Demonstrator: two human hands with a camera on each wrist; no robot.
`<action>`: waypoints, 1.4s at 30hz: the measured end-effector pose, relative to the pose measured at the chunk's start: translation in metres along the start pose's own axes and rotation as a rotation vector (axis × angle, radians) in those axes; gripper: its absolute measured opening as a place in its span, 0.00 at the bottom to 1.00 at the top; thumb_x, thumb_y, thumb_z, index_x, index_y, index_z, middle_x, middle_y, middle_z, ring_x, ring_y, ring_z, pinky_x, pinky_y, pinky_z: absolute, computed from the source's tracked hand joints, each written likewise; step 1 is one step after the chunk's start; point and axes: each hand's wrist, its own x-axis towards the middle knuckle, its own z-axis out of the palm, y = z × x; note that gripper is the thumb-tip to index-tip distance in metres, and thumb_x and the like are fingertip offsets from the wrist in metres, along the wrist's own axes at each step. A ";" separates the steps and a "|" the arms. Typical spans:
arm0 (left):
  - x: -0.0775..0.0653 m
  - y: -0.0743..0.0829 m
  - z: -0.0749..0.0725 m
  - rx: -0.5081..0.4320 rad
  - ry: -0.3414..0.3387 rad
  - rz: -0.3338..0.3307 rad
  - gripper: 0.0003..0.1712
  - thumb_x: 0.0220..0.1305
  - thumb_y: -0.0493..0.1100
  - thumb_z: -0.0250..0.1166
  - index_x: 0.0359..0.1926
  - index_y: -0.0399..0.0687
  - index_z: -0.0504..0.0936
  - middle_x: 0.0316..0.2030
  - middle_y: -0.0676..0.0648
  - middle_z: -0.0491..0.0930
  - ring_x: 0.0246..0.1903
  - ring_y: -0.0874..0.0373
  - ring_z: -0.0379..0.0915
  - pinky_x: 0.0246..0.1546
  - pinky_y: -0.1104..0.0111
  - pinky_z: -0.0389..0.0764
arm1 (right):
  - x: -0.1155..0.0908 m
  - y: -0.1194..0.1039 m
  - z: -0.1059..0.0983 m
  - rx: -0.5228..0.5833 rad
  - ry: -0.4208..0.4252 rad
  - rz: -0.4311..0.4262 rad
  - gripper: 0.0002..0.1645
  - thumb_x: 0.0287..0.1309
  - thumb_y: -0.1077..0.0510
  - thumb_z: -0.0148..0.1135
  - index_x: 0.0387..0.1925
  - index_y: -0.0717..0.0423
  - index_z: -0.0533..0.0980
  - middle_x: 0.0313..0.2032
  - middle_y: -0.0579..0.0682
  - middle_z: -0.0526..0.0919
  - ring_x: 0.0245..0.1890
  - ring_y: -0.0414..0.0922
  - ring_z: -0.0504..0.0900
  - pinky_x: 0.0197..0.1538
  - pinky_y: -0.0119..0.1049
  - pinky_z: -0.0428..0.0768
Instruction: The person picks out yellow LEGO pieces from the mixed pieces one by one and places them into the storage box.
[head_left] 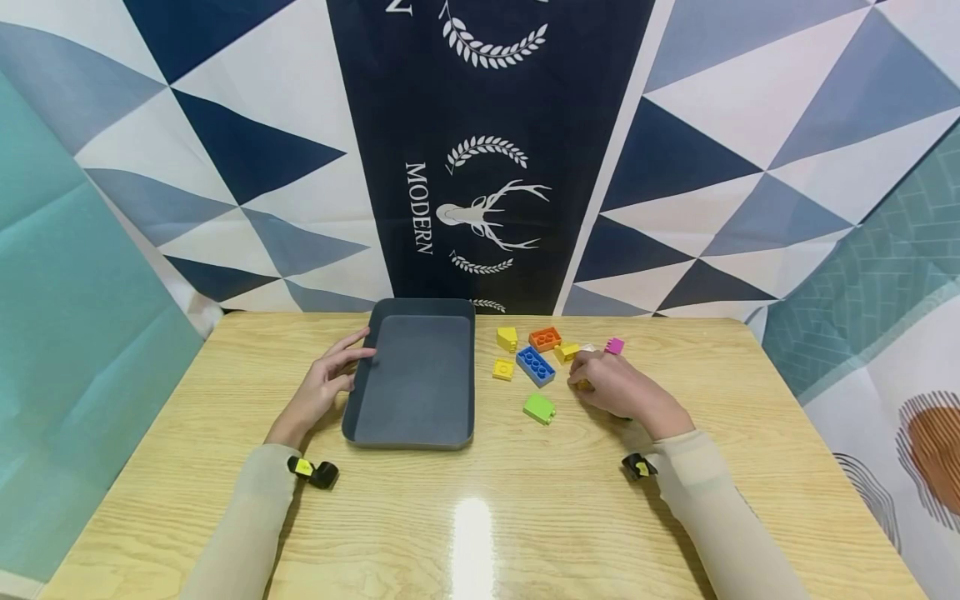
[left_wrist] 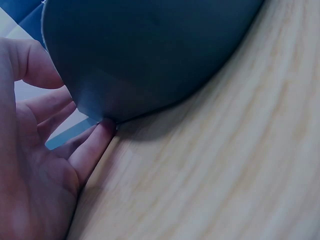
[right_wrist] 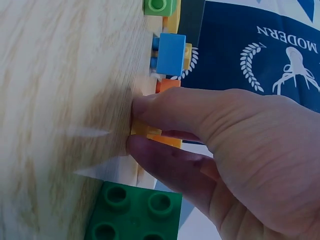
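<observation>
A dark grey rectangular tray [head_left: 414, 379] lies on the table, and my left hand [head_left: 330, 382] touches its left side with fairly straight fingers. In the left wrist view the fingertips [left_wrist: 103, 129] meet the outer wall of the tray [left_wrist: 150, 55]. My right hand [head_left: 618, 385] is among the toy bricks and pinches a small yellow brick [right_wrist: 142, 129] between thumb and finger, down at the tabletop. Close by are another yellow brick [head_left: 567, 352], a pink brick [head_left: 615, 345] and a green brick [right_wrist: 135, 210], the last mostly hidden by the hand in the head view.
Between tray and right hand lie a blue brick [head_left: 536, 367], an orange brick [head_left: 545, 338], a light green brick [head_left: 539, 408], a yellow sloped brick [head_left: 507, 337] and a yellow square brick [head_left: 503, 369]. A patterned cloth [head_left: 487, 167] hangs behind the wooden table [head_left: 375, 525].
</observation>
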 end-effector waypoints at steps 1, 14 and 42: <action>0.000 0.000 0.000 0.000 0.000 0.001 0.29 0.73 0.23 0.49 0.72 0.21 0.78 0.88 0.28 0.55 0.80 0.78 0.61 0.66 0.85 0.74 | 0.000 0.000 0.000 -0.008 0.004 -0.002 0.07 0.62 0.71 0.77 0.39 0.59 0.93 0.46 0.58 0.90 0.48 0.55 0.90 0.57 0.51 0.92; 0.000 0.002 0.001 0.000 0.005 -0.004 0.28 0.74 0.23 0.49 0.71 0.20 0.78 0.88 0.27 0.56 0.79 0.78 0.62 0.64 0.85 0.75 | 0.001 0.000 0.001 -0.025 0.012 -0.018 0.07 0.60 0.70 0.78 0.37 0.58 0.93 0.44 0.55 0.90 0.46 0.52 0.90 0.56 0.50 0.92; -0.002 0.000 -0.001 -0.022 0.008 0.052 0.27 0.74 0.25 0.51 0.69 0.21 0.79 0.87 0.28 0.58 0.79 0.75 0.65 0.59 0.83 0.79 | -0.001 0.000 -0.004 0.047 -0.001 0.018 0.09 0.61 0.71 0.78 0.42 0.61 0.94 0.48 0.57 0.90 0.49 0.54 0.90 0.56 0.50 0.92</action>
